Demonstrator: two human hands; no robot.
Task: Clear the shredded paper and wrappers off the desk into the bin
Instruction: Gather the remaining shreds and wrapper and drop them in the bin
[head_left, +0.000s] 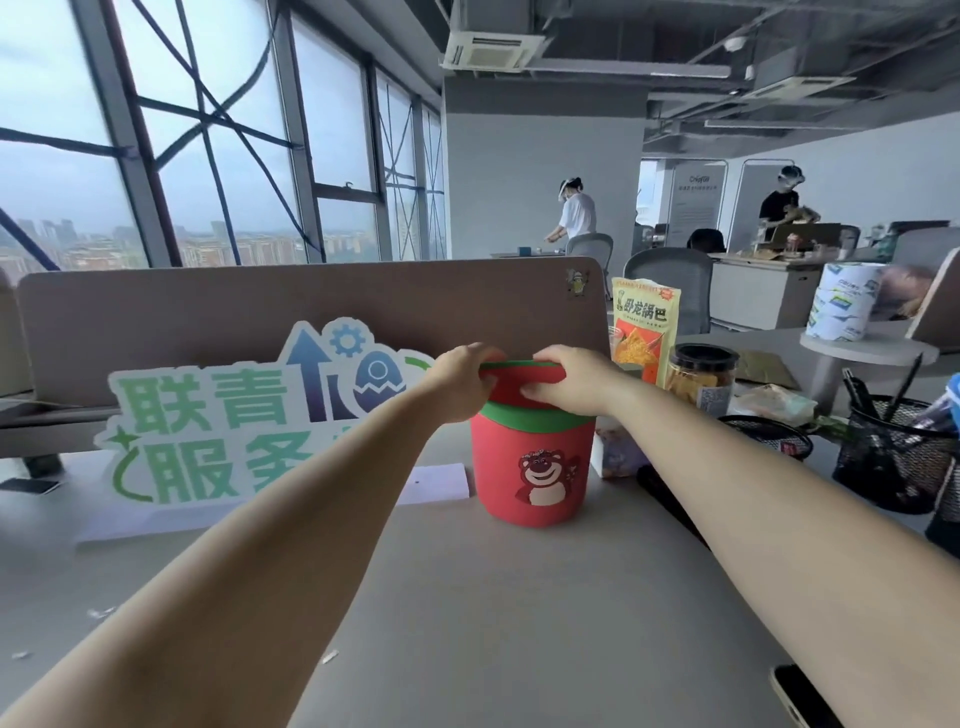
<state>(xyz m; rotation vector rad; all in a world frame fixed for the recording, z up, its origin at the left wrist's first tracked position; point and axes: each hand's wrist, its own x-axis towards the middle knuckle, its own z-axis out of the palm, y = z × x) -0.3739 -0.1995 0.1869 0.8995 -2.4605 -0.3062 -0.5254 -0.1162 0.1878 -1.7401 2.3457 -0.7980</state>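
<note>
Red plastic with a green band and a bear print: that is the bin (535, 462), standing on the desk (519, 623) in front of the divider, and you have both hands on its lid (519, 370). Your left hand (462, 384) curls round the lid's left edge and your right hand (566, 384) grips the right edge, fingers wrapped under it, so the lid looks raised a little above the green rim. By my reading you are at the opening or closing step; I cannot tell which. A few small paper scraps (328, 657) lie on the near desk, with others (101, 613) out to the left, well apart from the bin. If those are what remains, your next move calls for setting the lid clear, then gathering the scraps and dropping them inside.
</note>
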